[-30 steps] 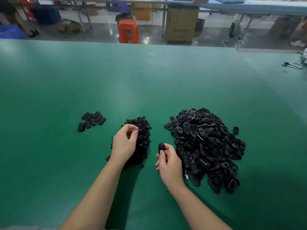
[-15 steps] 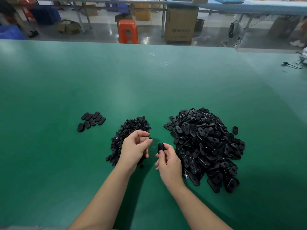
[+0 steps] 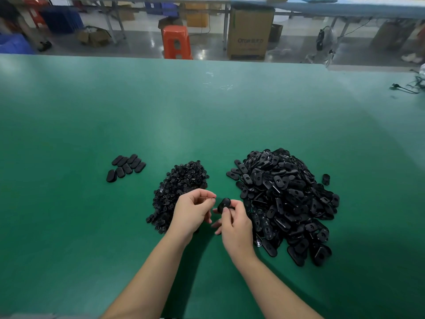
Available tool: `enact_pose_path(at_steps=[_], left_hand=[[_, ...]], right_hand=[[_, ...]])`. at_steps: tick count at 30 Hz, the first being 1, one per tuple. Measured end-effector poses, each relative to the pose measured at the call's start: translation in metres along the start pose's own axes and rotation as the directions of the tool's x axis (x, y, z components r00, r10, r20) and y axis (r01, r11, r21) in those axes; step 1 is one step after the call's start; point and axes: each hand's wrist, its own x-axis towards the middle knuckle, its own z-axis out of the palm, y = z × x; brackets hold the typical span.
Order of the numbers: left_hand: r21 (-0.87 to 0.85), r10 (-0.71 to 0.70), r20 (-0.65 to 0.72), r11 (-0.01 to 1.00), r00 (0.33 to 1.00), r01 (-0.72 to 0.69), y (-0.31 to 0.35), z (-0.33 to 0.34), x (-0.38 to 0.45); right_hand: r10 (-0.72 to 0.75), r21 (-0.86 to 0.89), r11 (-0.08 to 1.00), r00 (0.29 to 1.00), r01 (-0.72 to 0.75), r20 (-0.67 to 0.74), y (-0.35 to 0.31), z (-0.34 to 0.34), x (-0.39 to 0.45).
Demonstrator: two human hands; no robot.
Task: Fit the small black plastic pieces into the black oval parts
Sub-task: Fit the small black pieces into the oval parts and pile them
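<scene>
My right hand [image 3: 234, 223] holds one black oval part [image 3: 224, 204] upright between thumb and fingers, just left of the big heap of oval parts [image 3: 285, 199]. My left hand [image 3: 194, 209] pinches a small black piece [image 3: 213, 198] at its fingertips, a finger's width from the held oval. Behind my left hand lies the heap of small black pieces [image 3: 179, 187]. A neat group of several ovals [image 3: 126, 167] lies flat on the green table [image 3: 207, 116] further left.
One stray black part [image 3: 325, 179] sits just right of the big heap. Black cables [image 3: 407, 87] lie at the table's far right edge. Beyond the far edge stand an orange stool [image 3: 176, 42] and a cardboard box [image 3: 249, 34].
My left hand has come away from the heap of small pieces and moved right, towards the oval in my right hand. My right hand has tilted the oval slightly.
</scene>
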Motion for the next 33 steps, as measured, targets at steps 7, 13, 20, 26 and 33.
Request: enact_pose_path(at_steps=[7,13,20,26,33], left_hand=[[0.102,-0.005,-0.005,0.995,1.000,0.005,0.003,0.010,-0.008],[0.083,-0.008,-0.056,0.996,0.998,0.013,0.006,0.012,-0.013],[0.101,-0.007,-0.044,0.995,0.999,0.012,0.004,0.012,-0.016],[0.192,0.070,-0.060,0.980,0.996,-0.057,0.005,0.009,-0.014],[0.342,0.169,-0.044,0.929,0.985,-0.145,0.006,0.004,-0.010]], right_hand=[[0.010,-0.046,0.999,1.000,-0.011,-0.029,0.006,0.000,0.003],[0.028,-0.035,0.999,0.999,-0.029,-0.023,0.005,-0.001,0.002],[-0.006,-0.042,0.999,1.000,0.005,-0.016,0.003,-0.003,0.002],[-0.005,-0.037,0.999,1.000,0.005,0.004,0.006,-0.001,0.003],[-0.044,-0.114,0.993,0.999,0.042,-0.018,0.005,-0.001,0.004]])
